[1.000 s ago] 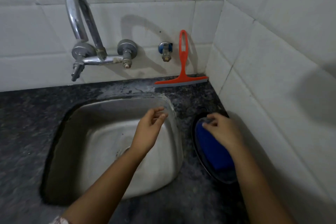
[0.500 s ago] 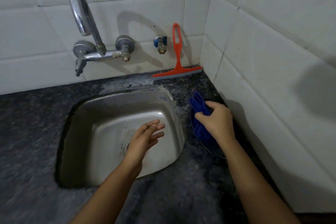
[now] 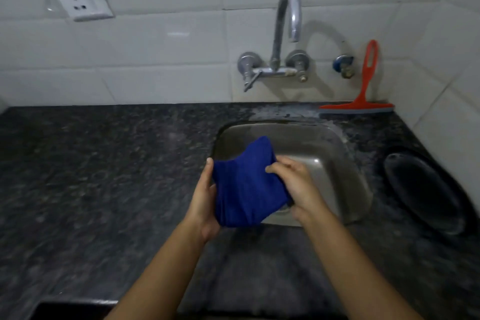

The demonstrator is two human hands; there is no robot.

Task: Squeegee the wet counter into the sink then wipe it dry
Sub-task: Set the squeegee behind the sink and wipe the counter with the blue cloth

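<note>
Counter (image 3: 104,176) of dark speckled stone spans left to right, with a steel sink (image 3: 337,143) in its right half and a dark oval plate (image 3: 426,195) further right. A blue cloth (image 3: 246,184) is held above the sink's near-left corner, left hand (image 3: 204,202) and right hand (image 3: 298,184) curled around its side edges. The orange squeegee (image 3: 363,96) leans on the far wall, handle up, blade lying left-right.

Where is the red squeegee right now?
In the head view, the red squeegee stands at the back right corner of the counter, handle against the tiled wall, right of the small blue tap.
</note>
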